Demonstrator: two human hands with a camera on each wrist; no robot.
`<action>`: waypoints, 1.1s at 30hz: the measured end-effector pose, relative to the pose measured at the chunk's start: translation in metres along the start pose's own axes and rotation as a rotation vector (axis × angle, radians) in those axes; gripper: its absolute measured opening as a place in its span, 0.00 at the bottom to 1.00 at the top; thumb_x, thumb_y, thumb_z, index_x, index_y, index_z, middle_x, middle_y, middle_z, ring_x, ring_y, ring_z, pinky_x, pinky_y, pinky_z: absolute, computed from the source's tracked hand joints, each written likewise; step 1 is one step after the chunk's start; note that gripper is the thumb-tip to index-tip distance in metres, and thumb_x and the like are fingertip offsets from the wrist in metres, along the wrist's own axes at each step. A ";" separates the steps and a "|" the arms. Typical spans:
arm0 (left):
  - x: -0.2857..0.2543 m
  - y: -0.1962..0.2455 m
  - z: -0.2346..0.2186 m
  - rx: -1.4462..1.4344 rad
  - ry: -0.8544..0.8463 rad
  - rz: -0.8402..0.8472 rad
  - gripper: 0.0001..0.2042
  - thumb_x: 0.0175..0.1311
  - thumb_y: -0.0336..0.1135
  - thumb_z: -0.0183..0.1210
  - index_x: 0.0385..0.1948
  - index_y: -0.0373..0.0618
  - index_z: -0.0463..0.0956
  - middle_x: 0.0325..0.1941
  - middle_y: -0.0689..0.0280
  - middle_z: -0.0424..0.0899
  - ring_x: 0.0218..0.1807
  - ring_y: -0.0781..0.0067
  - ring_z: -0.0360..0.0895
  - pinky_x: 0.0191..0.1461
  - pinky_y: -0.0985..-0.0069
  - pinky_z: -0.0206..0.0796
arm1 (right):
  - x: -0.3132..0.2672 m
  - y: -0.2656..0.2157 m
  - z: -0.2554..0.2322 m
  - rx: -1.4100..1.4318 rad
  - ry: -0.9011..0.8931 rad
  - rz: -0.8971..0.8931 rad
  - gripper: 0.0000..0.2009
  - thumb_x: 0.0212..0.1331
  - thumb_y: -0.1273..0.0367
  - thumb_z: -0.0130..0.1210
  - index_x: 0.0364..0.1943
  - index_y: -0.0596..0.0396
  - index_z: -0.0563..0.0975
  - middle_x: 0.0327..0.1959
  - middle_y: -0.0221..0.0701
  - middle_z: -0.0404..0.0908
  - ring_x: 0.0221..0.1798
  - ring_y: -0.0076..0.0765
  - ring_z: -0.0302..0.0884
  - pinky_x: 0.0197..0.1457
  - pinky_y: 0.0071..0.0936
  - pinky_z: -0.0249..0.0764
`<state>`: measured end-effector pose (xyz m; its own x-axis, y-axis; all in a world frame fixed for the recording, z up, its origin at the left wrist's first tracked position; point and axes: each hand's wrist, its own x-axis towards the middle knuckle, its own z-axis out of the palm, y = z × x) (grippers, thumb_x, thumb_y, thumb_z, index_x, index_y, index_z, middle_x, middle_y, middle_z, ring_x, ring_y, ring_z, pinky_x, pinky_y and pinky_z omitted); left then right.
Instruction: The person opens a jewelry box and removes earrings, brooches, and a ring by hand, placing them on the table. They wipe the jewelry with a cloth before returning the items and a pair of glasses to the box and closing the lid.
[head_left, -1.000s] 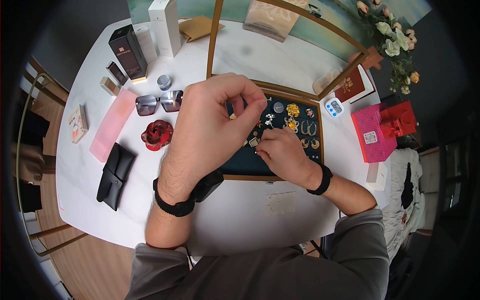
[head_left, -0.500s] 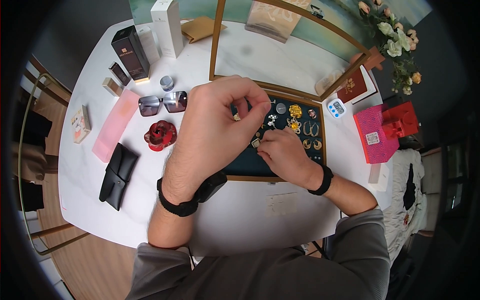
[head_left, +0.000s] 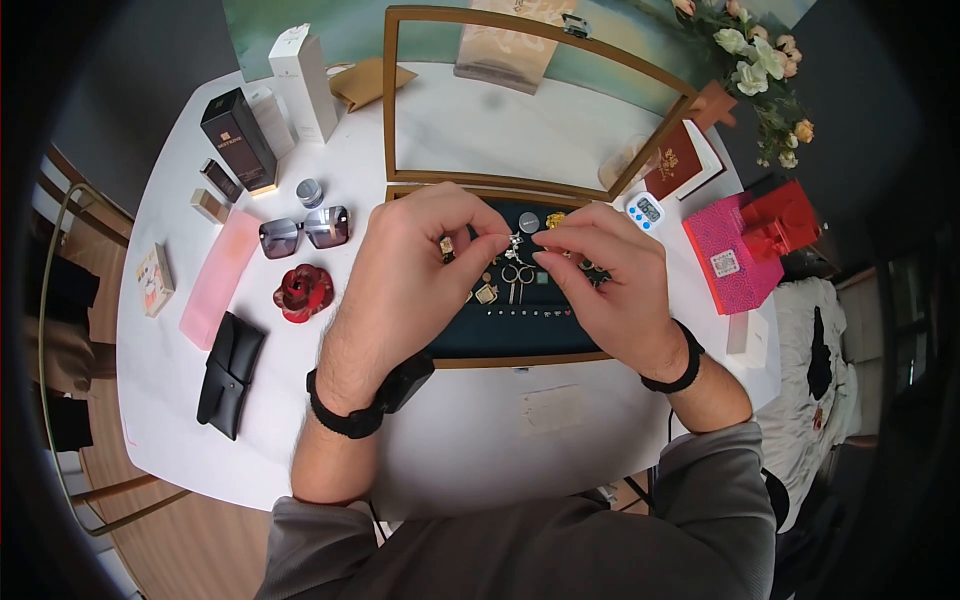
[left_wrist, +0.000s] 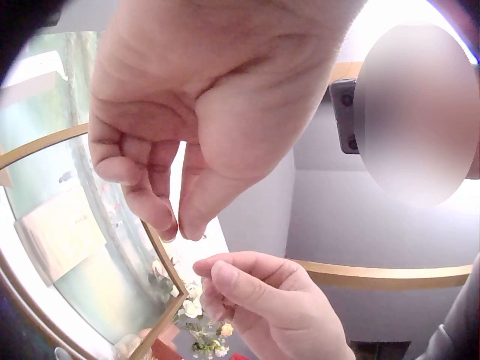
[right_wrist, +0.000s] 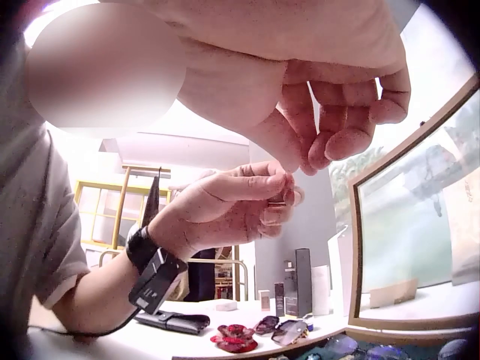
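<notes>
My left hand [head_left: 425, 265] is raised over the jewelry box [head_left: 460, 362], thumb and index fingertips pinched on a tiny piece of jewelry, mostly hidden by the fingers. Facing it, my right hand [head_left: 615, 275] holds its bent thumb and index close together; I cannot tell whether anything is between them. Fingertips of both hands come near each other in the right wrist view. On the dark lining below lie silver hoop earrings [head_left: 518, 275], a square gold earring [head_left: 487, 294], a silver flower-like piece [head_left: 514, 248] and a row of small studs [head_left: 524, 313].
The box's glass lid [head_left: 388, 110] stands up behind. Sunglasses [head_left: 326, 227], a red flower ornament [head_left: 303, 293] and a black case [head_left: 230, 375] lie left. A timer [head_left: 645, 211], a pink box [head_left: 725, 250] and flowers [head_left: 755, 65] are right.
My right hand has lifted from the jewelry and moved up beside the left fingertips, uncovering the stud row and hoops. The left hand keeps its pinch. The head view has shifted.
</notes>
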<state>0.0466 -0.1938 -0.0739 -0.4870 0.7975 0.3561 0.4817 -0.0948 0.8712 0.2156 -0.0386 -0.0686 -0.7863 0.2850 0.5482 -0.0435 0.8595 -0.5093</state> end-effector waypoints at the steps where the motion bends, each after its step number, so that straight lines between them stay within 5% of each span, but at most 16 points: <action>1: 0.000 0.001 0.000 -0.009 -0.015 0.000 0.03 0.66 0.24 0.71 0.38 0.39 0.88 0.36 0.69 0.89 0.37 0.78 0.79 0.39 0.78 0.66 | 0.000 -0.002 0.001 -0.003 0.005 0.000 0.08 0.58 0.75 0.73 0.41 0.56 0.88 0.38 0.32 0.85 0.36 0.39 0.82 0.44 0.34 0.73; 5: -0.001 0.002 0.002 -0.005 -0.027 0.005 0.03 0.66 0.24 0.72 0.38 0.40 0.89 0.36 0.69 0.88 0.37 0.77 0.79 0.39 0.77 0.66 | 0.003 -0.002 0.004 0.092 0.014 0.015 0.09 0.58 0.75 0.74 0.42 0.56 0.87 0.39 0.32 0.86 0.33 0.37 0.81 0.44 0.34 0.73; 7: -0.001 0.003 0.003 -0.004 -0.014 0.058 0.03 0.65 0.22 0.70 0.36 0.36 0.86 0.34 0.61 0.87 0.32 0.67 0.81 0.38 0.71 0.73 | 0.004 -0.002 0.005 0.085 0.013 -0.009 0.09 0.58 0.75 0.74 0.42 0.56 0.87 0.39 0.32 0.86 0.33 0.37 0.81 0.44 0.33 0.73; 10: -0.002 0.002 0.003 -0.017 -0.040 0.014 0.03 0.66 0.23 0.72 0.38 0.40 0.89 0.37 0.69 0.89 0.38 0.76 0.80 0.39 0.77 0.67 | 0.004 -0.002 0.007 0.086 0.013 -0.002 0.08 0.58 0.75 0.73 0.40 0.55 0.87 0.38 0.31 0.86 0.33 0.37 0.81 0.44 0.34 0.73; 19: -0.003 -0.003 -0.002 0.022 -0.071 -0.005 0.05 0.65 0.23 0.72 0.40 0.39 0.88 0.38 0.67 0.89 0.36 0.76 0.80 0.38 0.76 0.68 | 0.005 0.000 0.014 0.038 0.033 -0.056 0.06 0.57 0.75 0.73 0.36 0.53 0.87 0.36 0.30 0.86 0.36 0.41 0.81 0.43 0.36 0.73; 22: 0.000 -0.014 -0.005 0.131 0.062 -0.055 0.07 0.64 0.23 0.72 0.43 0.39 0.88 0.38 0.67 0.89 0.35 0.77 0.79 0.37 0.75 0.70 | -0.001 0.008 0.025 -0.033 -0.037 -0.066 0.04 0.57 0.74 0.72 0.34 0.52 0.86 0.35 0.29 0.85 0.38 0.42 0.81 0.44 0.38 0.71; 25: 0.001 -0.016 -0.010 0.146 0.096 -0.080 0.09 0.64 0.23 0.71 0.45 0.39 0.87 0.38 0.67 0.90 0.35 0.77 0.79 0.37 0.75 0.71 | -0.017 0.019 0.046 -0.233 -0.375 -0.096 0.04 0.56 0.74 0.70 0.30 0.51 0.85 0.32 0.27 0.82 0.40 0.40 0.82 0.48 0.39 0.69; 28: 0.001 -0.017 -0.009 0.141 0.100 -0.092 0.09 0.64 0.23 0.70 0.44 0.38 0.87 0.37 0.66 0.90 0.35 0.76 0.79 0.38 0.75 0.72 | -0.033 0.031 0.065 -0.293 -0.498 -0.095 0.03 0.56 0.73 0.71 0.30 0.51 0.86 0.32 0.27 0.82 0.40 0.39 0.82 0.48 0.38 0.69; 33: 0.001 -0.016 -0.008 0.130 0.053 -0.103 0.07 0.65 0.24 0.70 0.43 0.37 0.87 0.37 0.64 0.90 0.35 0.74 0.80 0.39 0.73 0.74 | -0.038 0.036 0.076 -0.313 -0.504 -0.130 0.03 0.56 0.73 0.70 0.30 0.51 0.86 0.34 0.29 0.83 0.40 0.40 0.81 0.49 0.38 0.69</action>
<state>0.0325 -0.1963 -0.0852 -0.5748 0.7663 0.2872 0.5155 0.0665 0.8543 0.1967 -0.0508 -0.1582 -0.9850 -0.0006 0.1723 -0.0352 0.9796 -0.1979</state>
